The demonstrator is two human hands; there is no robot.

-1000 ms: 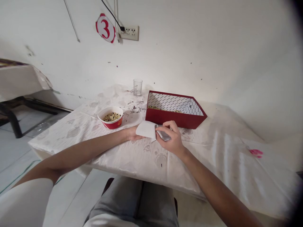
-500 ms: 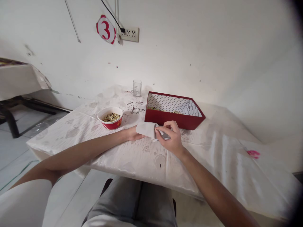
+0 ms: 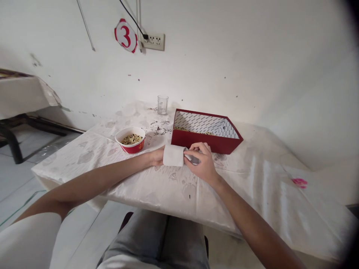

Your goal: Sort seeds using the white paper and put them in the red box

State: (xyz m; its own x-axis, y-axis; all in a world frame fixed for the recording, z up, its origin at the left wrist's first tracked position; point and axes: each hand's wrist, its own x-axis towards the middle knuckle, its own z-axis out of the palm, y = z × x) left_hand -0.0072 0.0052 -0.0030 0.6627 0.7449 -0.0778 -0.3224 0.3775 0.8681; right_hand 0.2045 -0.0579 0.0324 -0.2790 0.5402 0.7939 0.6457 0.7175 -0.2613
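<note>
In front of the red box, both hands are at a white cloth [image 3: 173, 155], which looks like a small bag with a flap folded over its right end. My left hand [image 3: 157, 156] supports it from the left and behind, its fingers mostly hidden by the fabric. At the right end, thumb and forefinger of my right hand [image 3: 204, 164] pinch the edge, and greyish fabric shows between the fingers. Just behind stands the open red box [image 3: 206, 142], with a printed white lining and pale and dark beads or grains at its bottom.
Left of my hands, a red-and-white paper bowl [image 3: 134, 149] holds similar small pieces. A glass [image 3: 162, 104] stands near the wall, with dark bits [image 3: 158, 129] scattered before it. A pink mark [image 3: 300, 183] shows at the right on the patterned tablecloth [image 3: 134, 183].
The white cloth has turned so its broad flat face shows more toward me and hangs lower over my left fingers. My right hand stays at its right edge.
</note>
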